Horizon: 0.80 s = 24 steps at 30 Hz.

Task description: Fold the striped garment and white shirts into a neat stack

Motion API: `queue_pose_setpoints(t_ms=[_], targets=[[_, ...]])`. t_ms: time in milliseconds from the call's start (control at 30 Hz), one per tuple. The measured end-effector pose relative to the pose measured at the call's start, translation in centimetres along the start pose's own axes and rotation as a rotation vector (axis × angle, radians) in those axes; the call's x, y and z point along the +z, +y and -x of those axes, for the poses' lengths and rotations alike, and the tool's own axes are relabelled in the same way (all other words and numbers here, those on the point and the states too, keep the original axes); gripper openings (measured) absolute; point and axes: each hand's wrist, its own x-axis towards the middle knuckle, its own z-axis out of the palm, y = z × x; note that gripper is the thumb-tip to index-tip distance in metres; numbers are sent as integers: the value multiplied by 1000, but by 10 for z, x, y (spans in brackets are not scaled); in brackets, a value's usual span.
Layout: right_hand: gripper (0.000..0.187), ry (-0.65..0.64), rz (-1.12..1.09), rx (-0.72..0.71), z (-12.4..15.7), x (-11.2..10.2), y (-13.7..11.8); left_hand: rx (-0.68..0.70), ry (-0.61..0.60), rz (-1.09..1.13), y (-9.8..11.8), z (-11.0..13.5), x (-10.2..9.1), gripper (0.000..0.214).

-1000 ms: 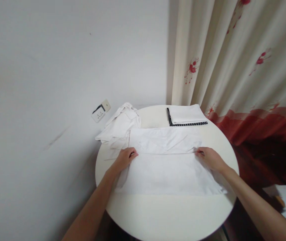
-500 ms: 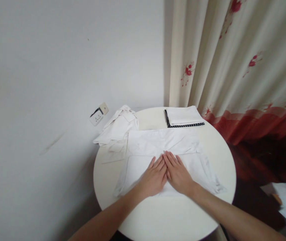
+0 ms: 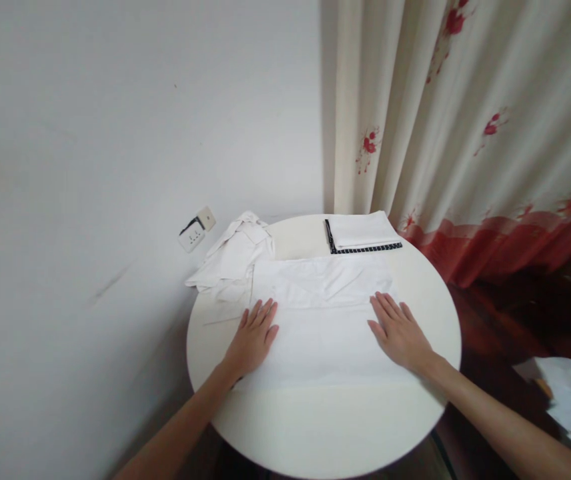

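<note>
A white cloth [image 3: 323,340] lies spread on the round table, its far part folded in a band with some creases. My left hand [image 3: 251,339] rests flat on the cloth's left side, fingers stretched and slightly apart. On the right side, my right hand [image 3: 399,332] presses flat with its fingers extended and thumb out. The near part of the cloth between the hands looks smooth. Neither hand grips anything.
The round white table [image 3: 330,427] stands by a wall with a socket [image 3: 192,236]. A crumpled white cloth [image 3: 238,250] lies at the back left. Folded white fabric [image 3: 363,230] with dark dotted trim sits at the back right. A floral curtain [image 3: 415,133] hangs behind.
Both hands have slid apart from the cloth's middle, the left one to the left edge and the right one to the right edge. The cloth's near part looks flatter.
</note>
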Motion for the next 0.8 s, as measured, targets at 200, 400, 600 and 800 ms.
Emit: queue_pose_setpoints(t_ms=[200, 400, 600, 800], targets=[[57, 38, -88, -75, 20, -5, 8, -56, 74, 23, 19, 36, 6, 53], [39, 77, -337, 4, -2, -18, 40, -129, 3, 274, -10, 13, -20, 28], [26, -110, -490, -14, -35, -26, 62, -78, -196, 356, -33, -11, -32, 15], [20, -113, -619, -54, -36, -38, 66, 6, -201, 504, -33, -11, -46, 21]])
